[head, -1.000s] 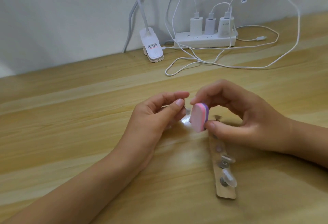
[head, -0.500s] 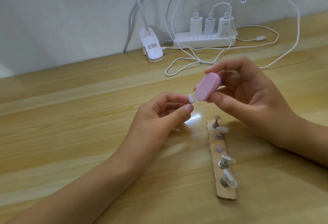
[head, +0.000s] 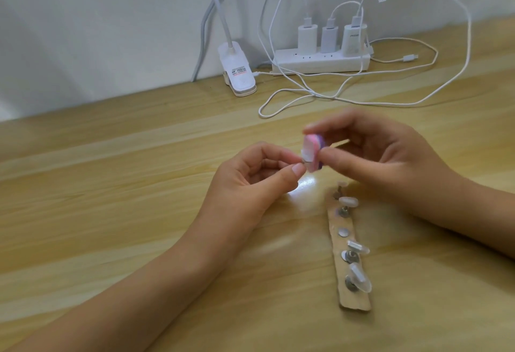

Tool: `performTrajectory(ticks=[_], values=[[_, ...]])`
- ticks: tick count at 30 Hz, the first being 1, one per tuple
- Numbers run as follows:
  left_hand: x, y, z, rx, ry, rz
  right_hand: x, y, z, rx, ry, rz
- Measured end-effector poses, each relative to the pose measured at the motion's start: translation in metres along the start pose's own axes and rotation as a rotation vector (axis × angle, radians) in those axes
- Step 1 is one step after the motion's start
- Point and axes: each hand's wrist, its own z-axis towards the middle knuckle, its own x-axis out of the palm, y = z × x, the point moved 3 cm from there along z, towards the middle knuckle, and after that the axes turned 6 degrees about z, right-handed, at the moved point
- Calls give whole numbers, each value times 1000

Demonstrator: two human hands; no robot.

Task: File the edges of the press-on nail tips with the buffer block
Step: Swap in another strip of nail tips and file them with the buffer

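Mid-task, filing underway. One press-on nail tip [head: 307, 155] is up off the desk [head: 111, 190], pressed against the pink face of the buffer block [head: 315, 143]. It sits between the two hands, just beyond the far end of the cardboard holder strip [head: 355, 303]. Three mounted tips [head: 348, 201] sit on stands along the strip. One more stand at the far end is partly hidden under the right hand [head: 390, 162]. One bare metal disc [head: 343, 231] shows mid-strip (my guess: the slot for the tip in hand). The mounted tips' edges are too small to read, so none can be counted as filed. I judge most of the job is left.

Left hand [head: 245, 184]: grip narrow, thumb and forefinger pinch the tip, or possibly its stand, since motion blur smears that spot. Right hand: grip closed round the buffer block, thumb below and fingertips on top, with the block on edge and touching the tip.

Power strip [head: 320, 60] and clip lamp [head: 239, 76] sit at the back by the wall, well apart.
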Motion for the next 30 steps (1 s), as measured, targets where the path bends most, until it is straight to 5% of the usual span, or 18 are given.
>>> performTrajectory(ticks=[30], values=[[1, 0, -1, -11, 11, 30, -1, 4, -1, -7, 23, -151]])
